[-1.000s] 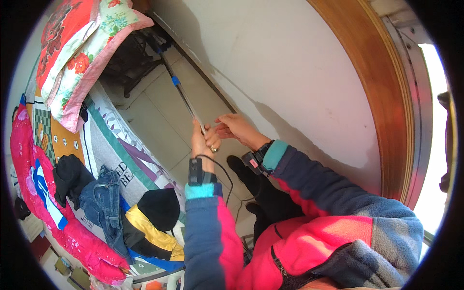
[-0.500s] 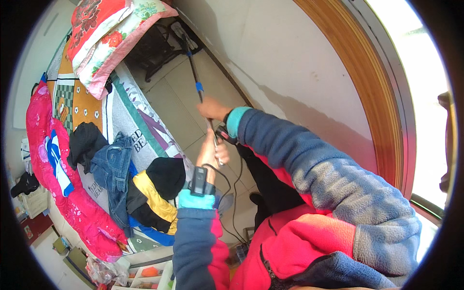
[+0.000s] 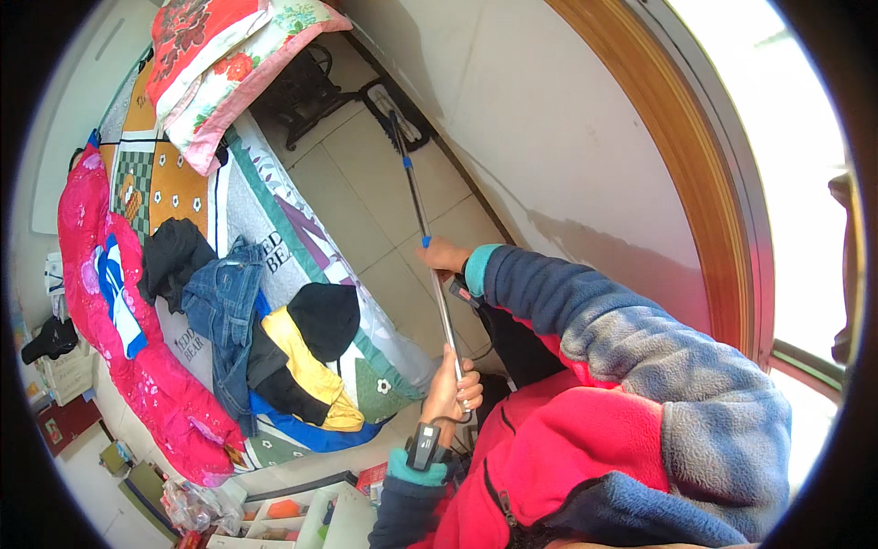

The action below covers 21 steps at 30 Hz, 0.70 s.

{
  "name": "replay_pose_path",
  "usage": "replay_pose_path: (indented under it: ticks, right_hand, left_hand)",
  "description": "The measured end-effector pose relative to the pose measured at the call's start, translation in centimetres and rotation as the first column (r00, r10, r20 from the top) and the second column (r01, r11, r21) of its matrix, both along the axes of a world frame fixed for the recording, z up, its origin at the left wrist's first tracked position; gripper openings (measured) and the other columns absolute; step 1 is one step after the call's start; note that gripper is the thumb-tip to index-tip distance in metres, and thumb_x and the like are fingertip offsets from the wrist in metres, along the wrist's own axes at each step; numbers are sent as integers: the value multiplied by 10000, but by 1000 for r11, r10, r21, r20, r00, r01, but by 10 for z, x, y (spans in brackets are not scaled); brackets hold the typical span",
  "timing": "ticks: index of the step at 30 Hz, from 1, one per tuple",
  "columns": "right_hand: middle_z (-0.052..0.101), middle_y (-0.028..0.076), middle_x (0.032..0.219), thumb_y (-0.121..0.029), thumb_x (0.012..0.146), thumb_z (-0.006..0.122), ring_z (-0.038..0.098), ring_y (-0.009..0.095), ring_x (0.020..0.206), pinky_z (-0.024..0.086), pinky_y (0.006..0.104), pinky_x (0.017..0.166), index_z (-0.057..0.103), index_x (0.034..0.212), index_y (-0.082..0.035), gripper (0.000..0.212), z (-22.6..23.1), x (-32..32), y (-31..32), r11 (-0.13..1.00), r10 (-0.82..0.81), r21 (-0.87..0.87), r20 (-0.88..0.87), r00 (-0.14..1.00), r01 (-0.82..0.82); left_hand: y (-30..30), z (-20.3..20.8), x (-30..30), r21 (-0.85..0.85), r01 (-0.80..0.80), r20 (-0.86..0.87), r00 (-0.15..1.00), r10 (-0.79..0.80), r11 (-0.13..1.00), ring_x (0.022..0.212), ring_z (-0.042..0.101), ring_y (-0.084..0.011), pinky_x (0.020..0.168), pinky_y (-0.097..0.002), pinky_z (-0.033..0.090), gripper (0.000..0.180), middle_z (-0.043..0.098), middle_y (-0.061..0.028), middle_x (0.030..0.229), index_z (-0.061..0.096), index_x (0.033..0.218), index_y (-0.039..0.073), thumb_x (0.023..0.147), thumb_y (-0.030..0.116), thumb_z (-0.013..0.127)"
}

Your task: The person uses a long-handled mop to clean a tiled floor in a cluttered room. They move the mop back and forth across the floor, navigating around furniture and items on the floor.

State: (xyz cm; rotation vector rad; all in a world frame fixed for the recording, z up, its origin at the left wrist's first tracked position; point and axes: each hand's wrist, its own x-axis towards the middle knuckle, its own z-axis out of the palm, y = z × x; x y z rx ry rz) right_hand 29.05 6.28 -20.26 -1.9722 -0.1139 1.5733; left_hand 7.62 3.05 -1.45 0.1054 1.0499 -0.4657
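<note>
mop handle (image 3: pixel 430 265) in both closed hands

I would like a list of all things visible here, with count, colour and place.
mop: one, silver pole with blue rings, head on the floor by the wall
bed: one, patterned cover, left
pillows: two, floral red and white, top of bed
clothes: one pile, blue, black and yellow, on the bed
window frame: one, brown, right
left hand: grips the pole's lower end
right hand: grips the pole higher up
</note>
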Motion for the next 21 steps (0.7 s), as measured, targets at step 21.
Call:
replay_pose_path:
  ticks: [21]
  right_hand:
    - [650,161,701,-62,843,494,663,276,565,568,389,479,600,740,74,200,65,-243,-56,974,-165,120,-202,965,192]
  left_hand:
    - [-18,126,-256,150,-168,42,986,163,974,424,290,-29,353,-179,236,290,354,29,621,523,1173,33,1022,254,413]
